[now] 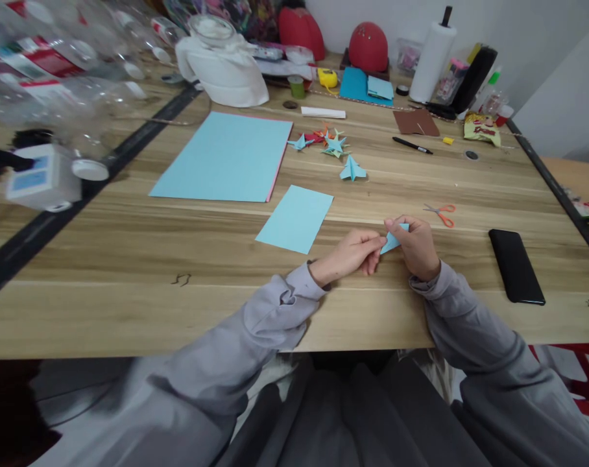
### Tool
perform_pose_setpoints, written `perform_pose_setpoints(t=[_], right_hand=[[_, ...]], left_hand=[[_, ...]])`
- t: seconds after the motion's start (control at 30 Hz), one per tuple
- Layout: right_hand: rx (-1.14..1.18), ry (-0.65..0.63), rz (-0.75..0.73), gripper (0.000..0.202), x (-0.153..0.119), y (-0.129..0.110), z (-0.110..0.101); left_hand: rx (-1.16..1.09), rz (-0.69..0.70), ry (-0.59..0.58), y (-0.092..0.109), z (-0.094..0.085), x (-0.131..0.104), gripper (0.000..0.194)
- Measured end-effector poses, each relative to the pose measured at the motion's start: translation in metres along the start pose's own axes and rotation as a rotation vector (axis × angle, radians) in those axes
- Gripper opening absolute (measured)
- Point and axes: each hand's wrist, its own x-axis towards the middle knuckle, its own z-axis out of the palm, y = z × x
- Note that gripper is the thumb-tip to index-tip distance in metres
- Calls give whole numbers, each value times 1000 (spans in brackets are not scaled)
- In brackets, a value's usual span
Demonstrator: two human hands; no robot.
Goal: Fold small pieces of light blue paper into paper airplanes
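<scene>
Between my two hands is a small folded piece of light blue paper (392, 242), held just above the wooden table. My left hand (355, 251) pinches its left corner between thumb and fingers. On the other side, my right hand (414, 243) grips it with the thumb on top, hiding part of the paper. A blue paper sheet (297, 219) lies flat to the left of my hands. Orange-handled scissors (441, 213) rest just beyond my right hand. Farther back sits a folded blue paper plane (353, 168), near several colourful folded paper figures (331, 139).
A stack of large blue sheets (226, 155) lies at left centre. A black phone (517, 266) is on the right, with a black pen (412, 145) farther back. Clear plastic bottles (71, 84) crowd the far left. A paper towel roll (433, 58) stands at the back right.
</scene>
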Motion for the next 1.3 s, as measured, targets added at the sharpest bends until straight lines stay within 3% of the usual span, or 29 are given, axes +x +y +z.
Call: perform_pose_setpoints(t=[0.23, 0.37, 0.5, 0.73, 0.93, 1.3], right_hand=[[65, -102, 4, 50, -5, 1, 2], [186, -204, 23, 51, -4, 0, 3], [134, -154, 28, 50, -4, -3, 5], [38, -110, -28, 49, -6, -5, 1], [-8, -30, -8, 55, -6, -3, 1], [16, -126, 67, 58, -2, -1, 1]], left_hand=[[-40, 18, -42, -2, 0, 2, 41], [-148, 67, 34, -5, -1, 4, 44], [-140, 101, 111, -8, 0, 5, 44], [-1, 80, 29, -4, 1, 1, 48], [128, 111, 41, -1, 3, -1, 50], [-139, 39, 132, -6, 4, 3, 40]])
